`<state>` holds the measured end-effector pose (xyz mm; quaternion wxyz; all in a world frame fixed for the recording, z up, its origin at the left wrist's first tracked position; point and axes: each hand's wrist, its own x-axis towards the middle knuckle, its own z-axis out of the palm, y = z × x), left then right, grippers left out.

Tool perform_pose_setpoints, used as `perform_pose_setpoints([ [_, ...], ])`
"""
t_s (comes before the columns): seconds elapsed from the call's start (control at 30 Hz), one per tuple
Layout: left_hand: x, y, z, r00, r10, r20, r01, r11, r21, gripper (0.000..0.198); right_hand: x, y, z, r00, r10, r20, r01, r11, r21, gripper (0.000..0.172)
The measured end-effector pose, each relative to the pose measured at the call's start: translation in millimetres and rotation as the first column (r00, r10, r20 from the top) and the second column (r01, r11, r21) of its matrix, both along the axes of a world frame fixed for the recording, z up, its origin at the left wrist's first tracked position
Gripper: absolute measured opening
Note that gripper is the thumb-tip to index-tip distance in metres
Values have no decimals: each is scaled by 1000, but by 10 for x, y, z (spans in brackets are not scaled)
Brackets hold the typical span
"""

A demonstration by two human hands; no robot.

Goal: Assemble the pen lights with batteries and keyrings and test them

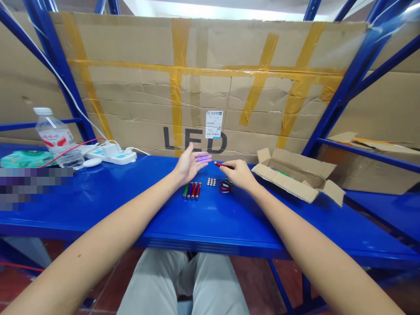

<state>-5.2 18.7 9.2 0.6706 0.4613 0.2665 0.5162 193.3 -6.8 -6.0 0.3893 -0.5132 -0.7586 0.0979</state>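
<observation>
My right hand grips a small red flashlight, its front end pointed left. Purple light from it falls on the fingers of my left hand, which is held palm out with the fingers stretched and nothing in it. On the blue table just below my left hand lies a row of several small flashlights, green, purple and red. Between my hands, several silver button cells sit in neat rows. Beneath my right hand rests a small pile of coloured carabiners, partly covered by the hand.
An opened cardboard box stands at the right. To the left are a water bottle, a white power strip with cables and a teal packet. A large taped carton forms the back wall between blue rack posts.
</observation>
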Motion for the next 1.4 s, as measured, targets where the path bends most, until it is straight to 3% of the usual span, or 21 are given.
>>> perform_pose_setpoints([
  [1.4, 24, -29, -16, 999, -20, -32, 20, 1000, -5, 73, -17, -21, 32, 1000, 19, 2, -19, 1000, -14, 31],
])
